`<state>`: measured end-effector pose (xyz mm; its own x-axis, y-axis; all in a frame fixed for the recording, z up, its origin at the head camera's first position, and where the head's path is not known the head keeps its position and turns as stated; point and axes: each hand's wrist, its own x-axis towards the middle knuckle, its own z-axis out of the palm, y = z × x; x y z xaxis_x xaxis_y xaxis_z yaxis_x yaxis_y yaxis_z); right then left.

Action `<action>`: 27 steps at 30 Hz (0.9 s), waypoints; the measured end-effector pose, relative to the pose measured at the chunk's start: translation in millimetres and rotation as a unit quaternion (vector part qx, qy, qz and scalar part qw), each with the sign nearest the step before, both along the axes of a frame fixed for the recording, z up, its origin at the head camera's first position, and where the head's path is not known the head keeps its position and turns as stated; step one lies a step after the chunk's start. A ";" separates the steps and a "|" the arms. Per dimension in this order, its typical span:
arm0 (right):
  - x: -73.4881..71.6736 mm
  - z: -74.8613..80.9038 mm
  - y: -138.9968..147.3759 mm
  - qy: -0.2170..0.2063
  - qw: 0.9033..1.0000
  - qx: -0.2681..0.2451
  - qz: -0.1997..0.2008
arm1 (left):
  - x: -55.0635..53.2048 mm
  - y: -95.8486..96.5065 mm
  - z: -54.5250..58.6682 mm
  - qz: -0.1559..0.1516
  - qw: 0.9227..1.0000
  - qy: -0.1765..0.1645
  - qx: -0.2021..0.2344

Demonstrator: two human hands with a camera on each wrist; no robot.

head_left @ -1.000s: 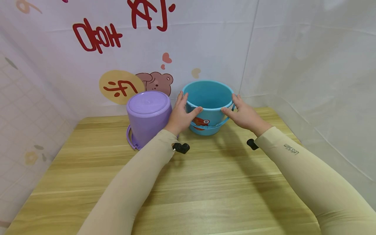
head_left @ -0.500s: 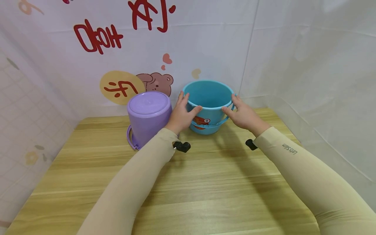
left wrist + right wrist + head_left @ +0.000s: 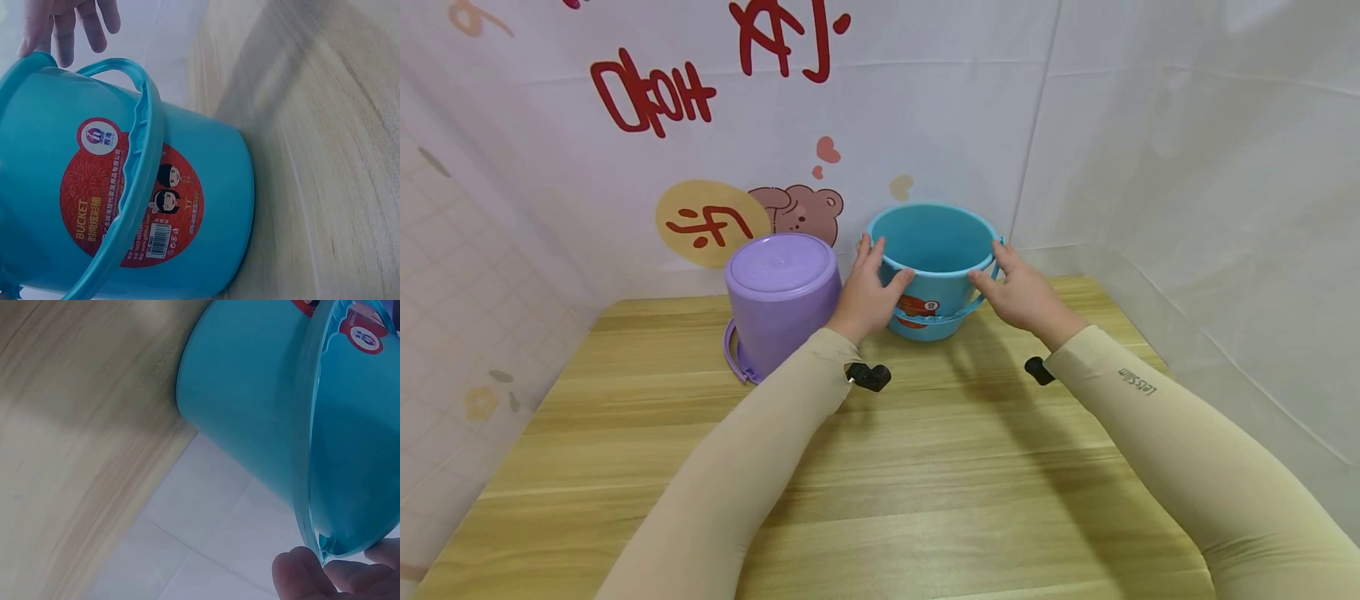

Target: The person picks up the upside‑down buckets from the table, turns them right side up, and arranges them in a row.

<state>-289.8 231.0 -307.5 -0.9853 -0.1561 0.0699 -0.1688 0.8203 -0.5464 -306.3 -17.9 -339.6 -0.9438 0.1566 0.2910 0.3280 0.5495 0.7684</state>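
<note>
A light-blue plastic bucket [image 3: 936, 296] stands upright at the back of the wooden table, its mouth up and its handle hanging across the front. My left hand [image 3: 868, 292] grips its left side, thumb on the front rim and fingers at the side. On the opposite side, my right hand [image 3: 1018, 287] holds the rim by the handle's pivot; the right wrist view shows its thumb and fingers [image 3: 356, 575] at that edge. A red round label [image 3: 94, 187] fills the bucket's front in the left wrist view. The left hand's fingers are not visible there.
An upside-down purple bucket [image 3: 782, 308] stands just left of the blue one, its handle [image 3: 737, 358] low on the left. White printed cloth [image 3: 925, 108] hangs behind the wooden table [image 3: 925, 467]. A black wrist mount [image 3: 868, 377] juts from the left sleeve.
The blue bucket has turned slightly between both hands, its label shifting a little to the right. Its front rim sits slightly higher in the head view. The purple bucket stays put.
</note>
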 end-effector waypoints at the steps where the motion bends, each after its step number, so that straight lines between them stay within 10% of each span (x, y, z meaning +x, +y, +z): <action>1: 0.4 -0.4 -0.6 0.004 1.000 -0.002 -0.001 | 0.5 0.0 -0.1 0.001 1.000 -0.001 0.003; 9: 11.4 -6.0 -6.9 0.065 0.998 0.014 -0.011 | 15.0 -3.0 2.2 -0.025 1.000 0.000 -0.005; 15: 33.6 -5.7 -23.1 0.188 0.981 0.036 0.027 | 44.5 -14.3 9.0 -0.093 0.995 0.025 -0.035; 27: 66.4 -18.9 -67.0 0.278 0.943 0.074 0.168 | 99.4 -96.6 -0.8 -0.135 0.971 0.110 -0.165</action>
